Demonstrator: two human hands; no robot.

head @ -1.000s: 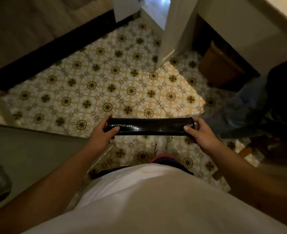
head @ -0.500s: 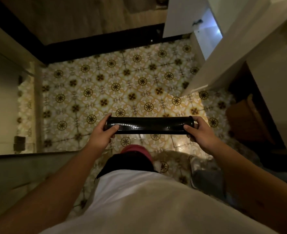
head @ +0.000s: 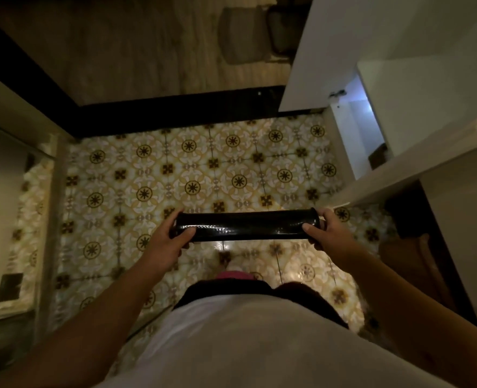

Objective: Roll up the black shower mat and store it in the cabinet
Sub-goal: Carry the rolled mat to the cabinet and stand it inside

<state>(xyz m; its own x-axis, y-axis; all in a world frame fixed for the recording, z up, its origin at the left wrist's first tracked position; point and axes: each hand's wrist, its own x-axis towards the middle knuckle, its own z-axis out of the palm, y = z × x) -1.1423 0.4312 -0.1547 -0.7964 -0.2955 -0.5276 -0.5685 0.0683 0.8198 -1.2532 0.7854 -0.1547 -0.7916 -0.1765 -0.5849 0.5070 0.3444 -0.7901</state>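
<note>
The rolled black shower mat [head: 245,226] lies level at frame centre. The left hand [head: 166,242] and right hand [head: 324,233] each clasp one end; no writing is readable on it.

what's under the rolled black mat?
Patterned yellow floor tile lies below the rolled black shower mat, held clear of it by left hand and right hand. Tile directly beneath is hidden.
</note>
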